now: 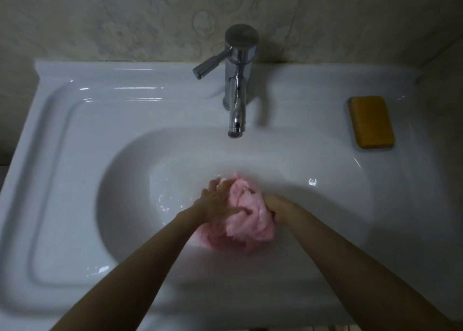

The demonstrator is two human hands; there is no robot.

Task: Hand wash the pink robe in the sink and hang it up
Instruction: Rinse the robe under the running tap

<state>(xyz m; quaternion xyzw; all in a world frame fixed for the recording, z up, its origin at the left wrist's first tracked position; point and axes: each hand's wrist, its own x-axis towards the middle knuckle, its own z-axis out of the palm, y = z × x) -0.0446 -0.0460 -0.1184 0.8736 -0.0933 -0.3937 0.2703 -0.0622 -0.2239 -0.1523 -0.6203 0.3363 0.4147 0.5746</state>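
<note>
Crumpled pink fabric robe (246, 220) sits bunched in a wet wad at the near middle of the basin of the white glossy ceramic sink (120, 180), partly lifted between both hands. Left hand (218, 201) grips the wad from the left, fingers curved over the top and thumb dug into the folds. Right hand (275, 209) clutches it from the right, fingers curled into the cloth, tips hidden. Shallow water (162, 195) lies in the basin left of the robe. Chrome single-lever faucet (238, 80) stands behind, spout over the basin. Yellow-orange rectangular soap bar (371, 121) rests on the right ledge. Beige patterned wall tile (125, 17) runs behind the sink.
</note>
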